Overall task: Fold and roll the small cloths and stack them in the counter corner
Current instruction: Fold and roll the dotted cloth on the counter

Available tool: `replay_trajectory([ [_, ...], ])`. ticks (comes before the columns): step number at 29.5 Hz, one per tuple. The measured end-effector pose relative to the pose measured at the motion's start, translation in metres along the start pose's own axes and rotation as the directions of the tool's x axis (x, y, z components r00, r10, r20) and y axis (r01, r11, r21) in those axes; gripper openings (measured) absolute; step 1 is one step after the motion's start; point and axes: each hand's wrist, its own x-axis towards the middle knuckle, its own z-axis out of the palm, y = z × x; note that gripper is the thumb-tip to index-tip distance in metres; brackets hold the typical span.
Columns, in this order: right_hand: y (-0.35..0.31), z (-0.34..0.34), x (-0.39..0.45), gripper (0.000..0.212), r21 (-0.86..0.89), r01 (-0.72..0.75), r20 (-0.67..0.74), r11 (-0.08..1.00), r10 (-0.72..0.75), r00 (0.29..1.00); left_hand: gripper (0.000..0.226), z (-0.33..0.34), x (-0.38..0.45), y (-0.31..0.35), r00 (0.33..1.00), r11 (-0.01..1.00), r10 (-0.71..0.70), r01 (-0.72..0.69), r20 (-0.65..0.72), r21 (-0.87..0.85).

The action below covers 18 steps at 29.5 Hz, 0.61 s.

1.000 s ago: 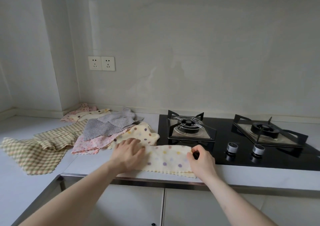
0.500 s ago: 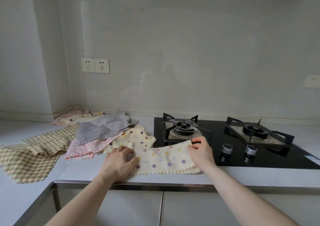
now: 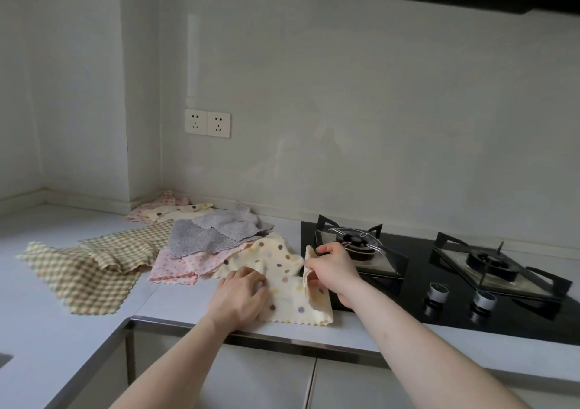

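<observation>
I see the left hand [image 3: 240, 295] pressing flat, fingers relaxed, on the yellow polka-dot cloth [image 3: 284, 286] at the countertop's [image 3: 94, 330] front edge. Right hand [image 3: 329, 269] pinches the cloth's right end, lifted and turned leftward, just beside the gas hob [image 3: 439, 283]. Grey dotted cloth [image 3: 213, 234], pink cloth [image 3: 179, 265] and checked cloth [image 3: 81, 267] overlap leftward. More cloths [image 3: 166, 209] sit in the back corner. Free counter front-left.

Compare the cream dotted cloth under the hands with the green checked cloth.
The cream dotted cloth carries coloured dots; the green checked cloth a check. The dotted one is held: left hand presses it, right hand lifts its end. The checked one lies untouched, left. Both have wavy edges.
</observation>
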Motion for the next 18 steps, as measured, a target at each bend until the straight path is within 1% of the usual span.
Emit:
replay_trajectory([
  [3, 0.0, 0.021, -0.001, 0.038, -0.033, -0.002, 0.038, 0.999, 0.004, 0.999, 0.043, 0.0, 0.0, -0.001, 1.0, 1.0, -0.003, 0.003, -0.019, -0.023],
  [9, 0.002, 0.049, 0.001, 0.032, -0.083, -0.008, 0.095, 0.997, 0.016, 0.995, 0.041, 0.0, 0.002, -0.003, 1.0, 0.999, -0.008, 0.007, -0.028, -0.037],
  [12, 0.002, 0.049, 0.001, 0.033, -0.067, -0.011, 0.125, 0.998, 0.019, 0.992, 0.05, -0.002, 0.001, -0.002, 1.0, 0.998, -0.011, 0.01, -0.018, -0.059],
  [14, 0.006, 0.041, 0.001, 0.027, -0.09, 0.04, 0.095, 0.995, -0.031, 0.995, 0.049, -0.002, 0.0, -0.002, 1.0, 0.998, -0.01, 0.008, -0.027, -0.069],
  [15, 0.011, 0.035, 0.002, 0.023, -0.131, 0.095, 0.05, 0.987, -0.089, 0.995, 0.045, -0.002, 0.001, -0.003, 0.999, 0.997, -0.008, 0.006, -0.035, -0.071],
  [17, 0.026, 0.02, 0.004, 0.019, -0.295, 0.201, -0.056, 0.934, -0.227, 0.972, 0.039, -0.002, 0.002, -0.003, 0.999, 0.996, -0.013, 0.008, -0.053, -0.087],
  [18, 0.035, 0.012, 0.005, 0.019, -0.375, 0.223, -0.086, 0.9, -0.273, 0.958, 0.039, -0.002, 0.002, -0.003, 0.998, 0.995, -0.019, 0.013, -0.059, -0.097],
])
